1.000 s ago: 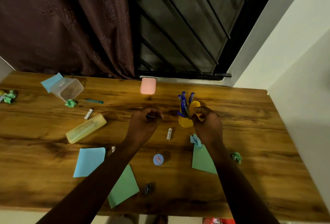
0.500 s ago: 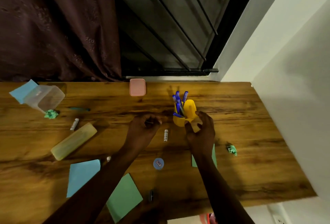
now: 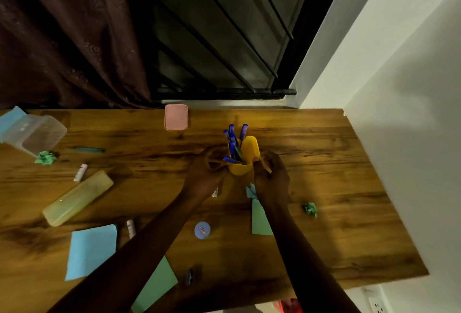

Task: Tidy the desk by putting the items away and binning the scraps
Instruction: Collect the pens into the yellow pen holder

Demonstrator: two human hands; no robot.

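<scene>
A yellow pen holder (image 3: 245, 170) stands mid-desk with several blue pens (image 3: 232, 138) in it; one pen lies slanted across its rim. My right hand (image 3: 270, 175) grips the holder's right side, thumb on the rim. My left hand (image 3: 205, 171) is curled against the holder's left side; what its fingers hold is hidden. Scraps on the desk: a green paper ball (image 3: 310, 209) to the right, a teal one (image 3: 250, 191) by my right wrist, another green one (image 3: 45, 158) at far left.
A pink lid (image 3: 176, 117), a tipped clear container (image 3: 35, 133), a yellow pencil case (image 3: 77, 198), a blue sheet (image 3: 91, 250), green sheets (image 3: 156, 285) (image 3: 259, 220), a round blue item (image 3: 202, 230) and small white sticks (image 3: 80, 172) lie around. The wall bounds the desk's right edge.
My right hand, open beside the holder half a second ago, has closed on it again. My left hand has moved right, up against the holder. The view has shifted slightly.
</scene>
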